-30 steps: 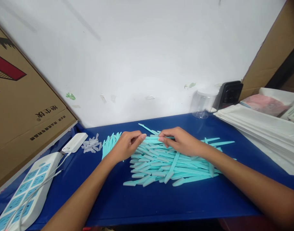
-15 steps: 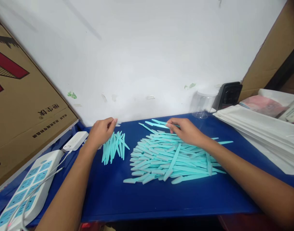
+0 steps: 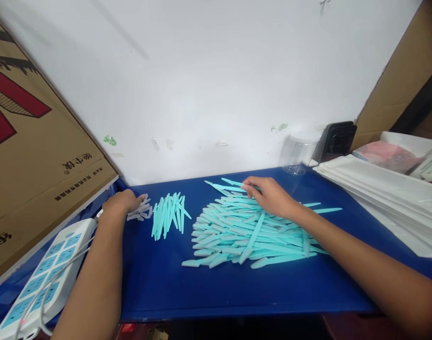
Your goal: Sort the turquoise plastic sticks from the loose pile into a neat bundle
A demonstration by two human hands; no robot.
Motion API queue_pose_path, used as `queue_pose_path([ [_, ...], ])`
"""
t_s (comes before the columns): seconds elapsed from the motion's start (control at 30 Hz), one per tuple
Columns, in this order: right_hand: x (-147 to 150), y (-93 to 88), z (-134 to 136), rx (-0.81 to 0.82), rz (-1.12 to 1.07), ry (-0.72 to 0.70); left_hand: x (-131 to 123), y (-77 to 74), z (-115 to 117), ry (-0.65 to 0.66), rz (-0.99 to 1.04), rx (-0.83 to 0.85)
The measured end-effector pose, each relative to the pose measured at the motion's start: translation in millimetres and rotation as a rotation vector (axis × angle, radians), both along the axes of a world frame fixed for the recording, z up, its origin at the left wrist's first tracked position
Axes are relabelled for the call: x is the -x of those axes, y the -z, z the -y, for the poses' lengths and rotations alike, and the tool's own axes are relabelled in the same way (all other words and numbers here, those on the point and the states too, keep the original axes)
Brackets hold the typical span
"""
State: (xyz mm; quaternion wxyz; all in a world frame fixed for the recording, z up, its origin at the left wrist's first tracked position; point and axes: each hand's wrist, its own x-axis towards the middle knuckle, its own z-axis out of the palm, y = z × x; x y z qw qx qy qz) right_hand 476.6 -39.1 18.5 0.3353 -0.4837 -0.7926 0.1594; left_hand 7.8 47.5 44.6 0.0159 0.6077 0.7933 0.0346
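Note:
My left hand [image 3: 122, 203] is at the left, beside a small heap of clear plastic caps [image 3: 142, 211]. Its thumb reaches to the heap's edge; the other fingers are hidden behind the hand. To the right of the caps lies a small bunch of turquoise eyebrow razors [image 3: 169, 215], mostly lengthwise to me. My right hand [image 3: 268, 193] is closed, thumb against fingers, on a turquoise eyebrow razor [image 3: 232, 187] at the back of a big pile of eyebrow razors [image 3: 244, 231]. Other razors lie close around those fingertips.
A white power strip [image 3: 47, 278] with cables lies at the left, below a large cardboard box [image 3: 42, 141]. A clear jar [image 3: 299, 153] and a black object [image 3: 338, 141] stand by the wall at the back right. White flat packs [image 3: 371, 198] are stacked at the right.
My left hand has moved left and down, away from the back of the small razor bunch to the clear caps. My right hand has shifted slightly down, with a razor still between its fingertips.

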Motion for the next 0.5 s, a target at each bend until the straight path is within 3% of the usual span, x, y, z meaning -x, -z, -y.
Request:
queue_pose_path([
  [0.1,2.5,-0.7,1.9,0.020,-0.041,0.004,-21.5,-7.3,7.6,-0.119,-0.127,-0.105],
  [0.17,4.9,-1.2,4.0,0.033,-0.079,0.001,-49.3,-11.3,15.1,-0.004,-0.097,-0.333],
  [0.27,9.8,-2.8,8.2,0.056,-0.140,-0.008,-104.2,-7.2,29.2,0.224,0.144,-0.650],
  [0.33,13.8,-3.8,11.0,0.071,-0.189,-0.013,-141.2,2.4,40.2,0.399,0.431,-0.641],
  [0.4,17.6,-3.9,13.4,0.090,-0.229,-0.029,-170.9,14.1,51.2,0.543,0.741,-0.508],
  [0.5,21.3,-2.5,15.9,0.120,-0.258,-0.075,-194.7,27.4,63.0,0.649,1.035,-0.333],
])
